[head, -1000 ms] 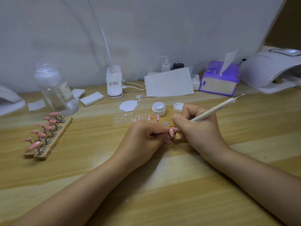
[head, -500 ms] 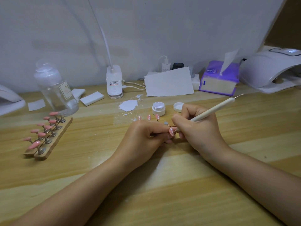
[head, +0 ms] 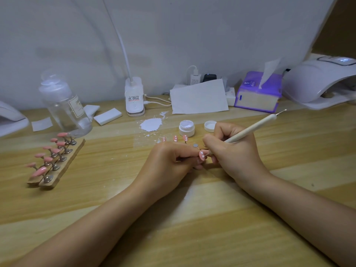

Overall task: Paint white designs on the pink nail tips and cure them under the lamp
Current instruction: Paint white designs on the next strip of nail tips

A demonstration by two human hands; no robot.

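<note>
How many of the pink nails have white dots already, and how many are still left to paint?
Done: three dotted tips stand behind the hands. In hand: the left hand holds a nail tip with white dots while the right hand touches the dotting tool to it. Left: about nine plain pink tips on the wooden stand, then curing under the lamp at far right.

Pale wall (head: 173, 31) behind striped wooden table (head: 289, 151).
</note>
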